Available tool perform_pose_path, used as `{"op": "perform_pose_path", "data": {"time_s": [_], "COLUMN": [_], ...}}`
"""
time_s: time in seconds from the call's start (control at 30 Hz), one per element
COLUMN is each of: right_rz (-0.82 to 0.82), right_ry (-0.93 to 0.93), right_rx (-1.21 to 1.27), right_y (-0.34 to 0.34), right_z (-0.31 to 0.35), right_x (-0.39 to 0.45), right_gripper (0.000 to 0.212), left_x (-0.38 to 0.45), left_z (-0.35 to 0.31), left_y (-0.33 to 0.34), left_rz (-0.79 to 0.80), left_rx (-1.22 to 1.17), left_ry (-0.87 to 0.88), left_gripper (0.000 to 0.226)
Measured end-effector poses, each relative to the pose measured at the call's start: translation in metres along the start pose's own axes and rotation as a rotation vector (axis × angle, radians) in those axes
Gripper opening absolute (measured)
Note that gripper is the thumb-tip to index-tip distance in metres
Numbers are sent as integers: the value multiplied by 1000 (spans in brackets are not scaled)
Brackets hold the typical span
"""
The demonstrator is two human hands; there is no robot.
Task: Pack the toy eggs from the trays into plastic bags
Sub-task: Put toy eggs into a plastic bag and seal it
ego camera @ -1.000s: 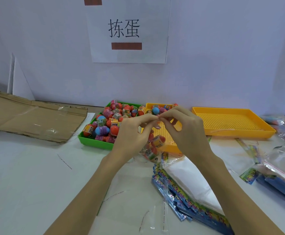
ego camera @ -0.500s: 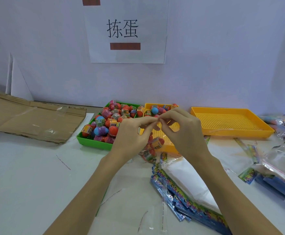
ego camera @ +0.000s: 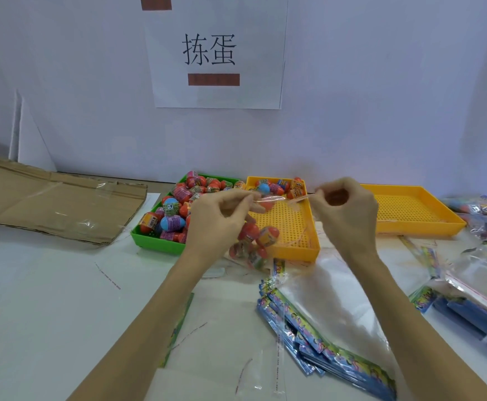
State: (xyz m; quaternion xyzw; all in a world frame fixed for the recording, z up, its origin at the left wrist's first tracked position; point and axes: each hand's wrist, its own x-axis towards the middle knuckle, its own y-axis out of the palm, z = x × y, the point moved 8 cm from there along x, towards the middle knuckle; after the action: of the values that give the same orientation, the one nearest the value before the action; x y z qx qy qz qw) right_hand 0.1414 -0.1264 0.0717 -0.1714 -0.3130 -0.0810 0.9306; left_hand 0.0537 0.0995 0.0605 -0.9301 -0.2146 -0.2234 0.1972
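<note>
A clear plastic bag (ego camera: pixel 277 238) hangs between my hands, with several toy eggs (ego camera: pixel 261 237) in its bottom. My left hand (ego camera: pixel 219 218) pinches the left end of the bag's top edge. My right hand (ego camera: pixel 343 209) pinches a thin strip at the right end, and the top edge is stretched between them over the middle orange tray (ego camera: pixel 297 250). The green tray (ego camera: pixel 155 241) at the left is heaped with toy eggs (ego camera: pixel 178 204). A few eggs (ego camera: pixel 277 186) lie at the back of the middle orange tray.
A second orange tray (ego camera: pixel 418 224) stands at the right. Stacks of blue printed cards in plastic bags (ego camera: pixel 323 337) lie in front of me, with more bags (ego camera: pixel 479 285) at the right. Flattened cardboard (ego camera: pixel 48 201) lies at the left. Peeled strips litter the white table (ego camera: pixel 48 299).
My hands were close together at the bag's top; they have now drawn apart, the right hand pulling a strip to the right along the top edge.
</note>
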Motion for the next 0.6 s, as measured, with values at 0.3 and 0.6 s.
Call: {"op": "perform_pose_path", "data": {"time_s": [0.3,0.6], "right_rz": [158,297], "right_ry": [78,-11], "right_rx": [-274,-293], "right_y": [-20,2], "right_z": [-52,-30], "right_x": [16,10], "right_gripper": [19,25], "left_x": [2,2], "left_z": [24,16], "left_y": [-38,-24], "left_rz": [-321,-219], "left_rx": [-159,-58], "left_ry": [-196,-120], "left_gripper": [21,15]}}
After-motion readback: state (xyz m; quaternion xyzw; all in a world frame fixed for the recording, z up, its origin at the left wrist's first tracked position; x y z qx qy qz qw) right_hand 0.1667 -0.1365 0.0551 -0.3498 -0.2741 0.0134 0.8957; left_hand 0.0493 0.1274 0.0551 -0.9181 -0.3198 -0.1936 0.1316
